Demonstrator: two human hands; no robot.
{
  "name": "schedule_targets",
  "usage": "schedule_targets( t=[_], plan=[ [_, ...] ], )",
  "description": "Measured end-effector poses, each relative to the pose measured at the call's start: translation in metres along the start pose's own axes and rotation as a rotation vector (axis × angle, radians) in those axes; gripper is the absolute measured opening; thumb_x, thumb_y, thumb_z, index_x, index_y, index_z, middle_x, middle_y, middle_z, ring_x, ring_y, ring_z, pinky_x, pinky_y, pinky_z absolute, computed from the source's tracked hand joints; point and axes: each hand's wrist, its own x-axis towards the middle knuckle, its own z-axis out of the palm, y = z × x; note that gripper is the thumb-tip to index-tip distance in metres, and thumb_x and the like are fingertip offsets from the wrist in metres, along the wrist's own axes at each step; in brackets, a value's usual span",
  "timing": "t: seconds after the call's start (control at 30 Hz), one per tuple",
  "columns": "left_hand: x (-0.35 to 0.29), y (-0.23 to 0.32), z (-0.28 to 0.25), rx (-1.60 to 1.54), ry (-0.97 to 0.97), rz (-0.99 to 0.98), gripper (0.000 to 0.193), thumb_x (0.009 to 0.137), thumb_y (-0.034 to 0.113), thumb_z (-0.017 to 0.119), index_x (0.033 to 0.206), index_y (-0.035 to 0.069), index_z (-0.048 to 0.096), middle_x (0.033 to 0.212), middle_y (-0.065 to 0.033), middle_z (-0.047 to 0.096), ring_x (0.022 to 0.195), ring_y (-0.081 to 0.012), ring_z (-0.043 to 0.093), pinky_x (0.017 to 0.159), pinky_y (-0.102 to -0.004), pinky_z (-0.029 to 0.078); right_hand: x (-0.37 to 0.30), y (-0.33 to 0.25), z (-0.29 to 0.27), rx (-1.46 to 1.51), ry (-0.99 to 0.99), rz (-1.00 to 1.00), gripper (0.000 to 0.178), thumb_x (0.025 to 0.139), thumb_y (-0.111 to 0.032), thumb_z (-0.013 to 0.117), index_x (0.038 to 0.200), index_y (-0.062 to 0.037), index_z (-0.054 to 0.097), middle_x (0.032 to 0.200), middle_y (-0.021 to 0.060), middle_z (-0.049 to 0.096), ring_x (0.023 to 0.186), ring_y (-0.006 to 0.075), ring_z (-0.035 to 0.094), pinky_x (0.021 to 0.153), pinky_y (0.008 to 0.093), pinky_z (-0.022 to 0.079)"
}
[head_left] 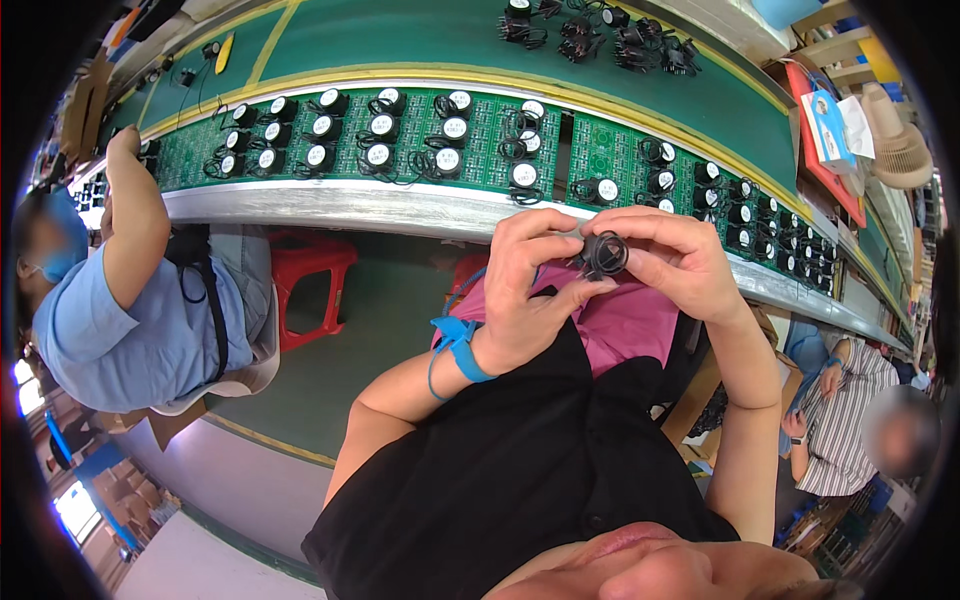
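Observation:
Both my hands are raised in front of my chest, just before the near edge of the work line. Between the fingertips of my left hand [530, 265] and my right hand [685, 262] is a round black component [604, 256] with dark wire about it. Thumb and fingers of each hand pinch it from opposite sides; some of it is hidden behind them. A blue wrist strap [462, 350] with a cord circles my left wrist. Just beyond my hands, green circuit boards [495, 110] carry rows of similar black components [525, 174] with white round tops and loose black wires.
A silver rail [370, 208] edges the line. Several black wired components [640, 48] lie in a cluster on the green bench top [400, 45]. At left sits a co-worker in blue [150, 320], near a red stool [312, 285]. Another person in stripes [850, 420] is at right.

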Motion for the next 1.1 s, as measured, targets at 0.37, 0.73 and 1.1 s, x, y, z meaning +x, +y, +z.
schedule_targets(
  t=[0.37, 0.73, 1.1],
  plan=[
    [0.011, -0.014, 0.005, 0.163, -0.015, -0.032, 0.040, 0.066, 0.002, 0.078, 0.100, 0.004, 0.057, 0.099, -0.0089, 0.058, 0.088, -0.0231, 0.058, 0.075, -0.0319, 0.046, 0.035, -0.008, -0.024, -0.807, 0.188, -0.083, 0.034, 0.072, 0.005, 0.064, 0.106, 0.0001, 0.060, 0.099, 0.0096, 0.063, 0.093, 0.0185, 0.062, 0.079, 0.0284, 0.049],
    [-0.005, -0.042, 0.007, 0.534, -0.235, 0.319, 0.027, 0.068, 0.003, 0.069, 0.093, 0.007, 0.061, 0.096, -0.0048, 0.058, 0.092, -0.0234, 0.055, 0.076, -0.0360, 0.041, 0.053, 0.028, -0.034, -1.065, 0.092, 0.086, 0.029, 0.077, -0.004, 0.065, 0.105, -0.0012, 0.061, 0.104, 0.0117, 0.063, 0.093, 0.0284, 0.061, 0.080, 0.0341, 0.049],
    [-0.007, -0.042, 0.007, 0.542, -0.217, 0.323, 0.026, 0.067, 0.003, 0.068, 0.092, 0.007, 0.061, 0.095, -0.0050, 0.058, 0.091, -0.0229, 0.057, 0.076, -0.0353, 0.041, 0.053, 0.028, -0.031, -1.007, 0.122, 0.117, 0.026, 0.077, -0.008, 0.065, 0.102, -0.0009, 0.062, 0.099, 0.0140, 0.064, 0.089, 0.0317, 0.061, 0.078, 0.0377, 0.049]
  ],
)
